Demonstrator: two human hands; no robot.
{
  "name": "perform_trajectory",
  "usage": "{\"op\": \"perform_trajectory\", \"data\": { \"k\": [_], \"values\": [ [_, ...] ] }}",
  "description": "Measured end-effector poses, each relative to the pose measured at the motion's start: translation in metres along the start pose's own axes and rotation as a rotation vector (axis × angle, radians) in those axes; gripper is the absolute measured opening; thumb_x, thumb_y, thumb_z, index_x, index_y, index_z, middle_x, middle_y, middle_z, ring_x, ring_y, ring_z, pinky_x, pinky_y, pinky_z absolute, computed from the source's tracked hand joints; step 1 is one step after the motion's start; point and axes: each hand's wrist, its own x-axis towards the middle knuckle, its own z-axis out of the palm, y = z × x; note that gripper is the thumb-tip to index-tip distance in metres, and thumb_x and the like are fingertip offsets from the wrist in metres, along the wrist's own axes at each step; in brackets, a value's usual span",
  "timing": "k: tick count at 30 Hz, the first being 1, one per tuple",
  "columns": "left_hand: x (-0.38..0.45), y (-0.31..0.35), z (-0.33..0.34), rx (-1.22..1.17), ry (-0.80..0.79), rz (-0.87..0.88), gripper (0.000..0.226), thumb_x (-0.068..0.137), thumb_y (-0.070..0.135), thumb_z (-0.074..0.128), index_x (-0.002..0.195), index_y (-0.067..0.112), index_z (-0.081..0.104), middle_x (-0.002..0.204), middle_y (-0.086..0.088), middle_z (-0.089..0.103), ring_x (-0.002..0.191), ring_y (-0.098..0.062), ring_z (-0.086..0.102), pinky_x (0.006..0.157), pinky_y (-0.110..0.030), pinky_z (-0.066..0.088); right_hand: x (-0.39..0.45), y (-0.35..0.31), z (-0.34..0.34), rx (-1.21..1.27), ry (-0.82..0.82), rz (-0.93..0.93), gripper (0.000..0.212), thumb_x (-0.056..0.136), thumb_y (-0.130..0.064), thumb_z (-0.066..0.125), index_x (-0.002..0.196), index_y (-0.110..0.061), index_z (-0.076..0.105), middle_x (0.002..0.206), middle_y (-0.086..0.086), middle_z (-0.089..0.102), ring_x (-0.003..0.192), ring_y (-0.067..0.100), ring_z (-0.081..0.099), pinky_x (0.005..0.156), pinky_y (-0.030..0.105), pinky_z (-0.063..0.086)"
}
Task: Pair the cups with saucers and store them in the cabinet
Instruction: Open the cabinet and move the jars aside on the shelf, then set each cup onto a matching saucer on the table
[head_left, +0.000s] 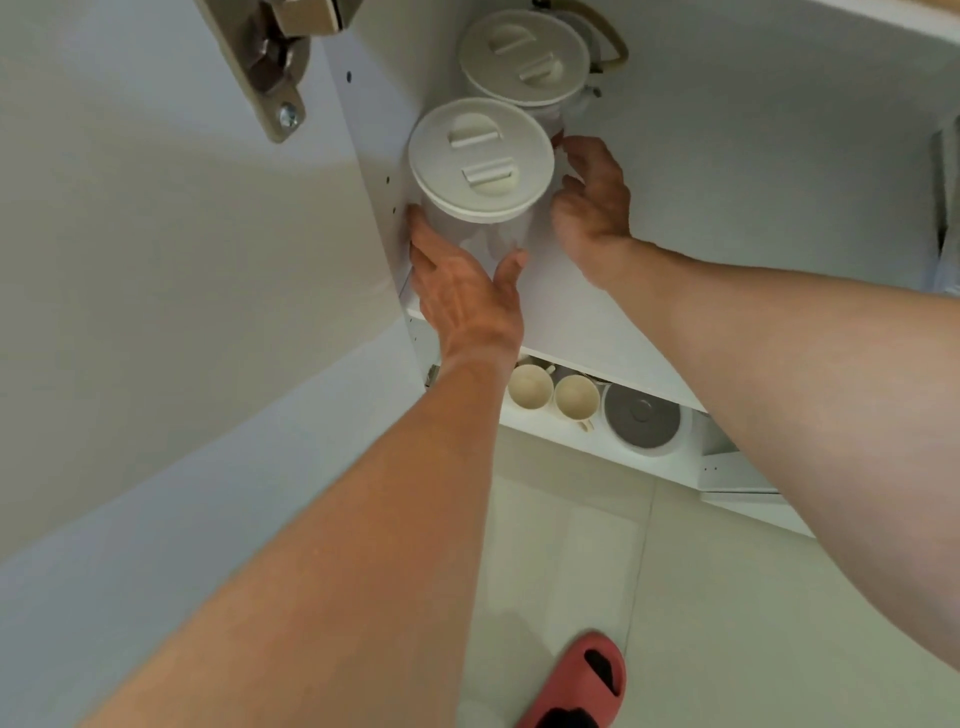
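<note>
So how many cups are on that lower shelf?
2. One cup sits just right of the left forearm, the other cup beside it, next to a grey lid. More may be hidden further back.

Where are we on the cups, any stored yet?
Two cups already sit on the lower shelf; no saucers show under them. Right now the left hand grips a lidded jar on the upper shelf, the right hand open beside it. Saucer pairing seems left.
</note>
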Motion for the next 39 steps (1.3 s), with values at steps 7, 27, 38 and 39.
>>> {"op": "perform_trajectory", "data": {
  "k": [7, 27, 38, 39],
  "values": [
    [-0.005, 0.01, -0.013, 0.072, -0.106, -0.086, 0.097, 0.086, 0.033, 0.072, 0.152, 0.003, 0.009, 0.158, -0.016, 0.022, 0.146, -0.03, 0.024, 0.119, -0.038, 0.024, -0.011, 0.008, -0.017, -0.138, 0.073, 0.022, 0.057, 0.089, 0.0, 0.044, 0.143, -0.018, 0.047, 0.144, 0.007, 0.051, 0.128, 0.021, 0.051, 0.093, 0.013, 0.037],
    [-0.157, 0.059, -0.169, 1.117, -0.651, 0.549, 0.061, 0.104, 0.039, 0.02, 0.154, 0.006, 0.01, 0.163, -0.014, 0.008, 0.15, -0.03, 0.01, 0.122, -0.045, 0.012, -0.247, -0.025, -0.146, -0.811, -0.247, 0.09, 0.063, 0.103, -0.04, 0.034, 0.156, -0.012, 0.015, 0.163, 0.017, 0.015, 0.149, 0.035, 0.018, 0.121, 0.053, 0.015],
    [-0.222, 0.183, -0.239, 1.029, -0.467, 0.649, 0.057, 0.099, 0.036, 0.037, 0.145, 0.003, 0.039, 0.151, -0.019, 0.039, 0.139, -0.035, 0.039, 0.113, -0.048, 0.032, -0.33, -0.137, -0.243, -0.773, -0.178, -0.1, 0.058, 0.103, -0.036, 0.036, 0.153, -0.009, 0.025, 0.157, 0.016, 0.03, 0.144, 0.032, 0.03, 0.117, 0.051, 0.026],
    [-0.223, 0.194, -0.238, 1.015, -0.449, 0.666, 0.055, 0.098, 0.036, 0.04, 0.142, 0.003, 0.043, 0.149, -0.019, 0.043, 0.136, -0.035, 0.044, 0.111, -0.047, 0.036, -0.331, -0.144, -0.251, -0.767, -0.162, -0.135, 0.056, 0.103, -0.035, 0.037, 0.151, -0.008, 0.029, 0.153, 0.015, 0.036, 0.141, 0.032, 0.034, 0.116, 0.05, 0.028]
  ]
}}
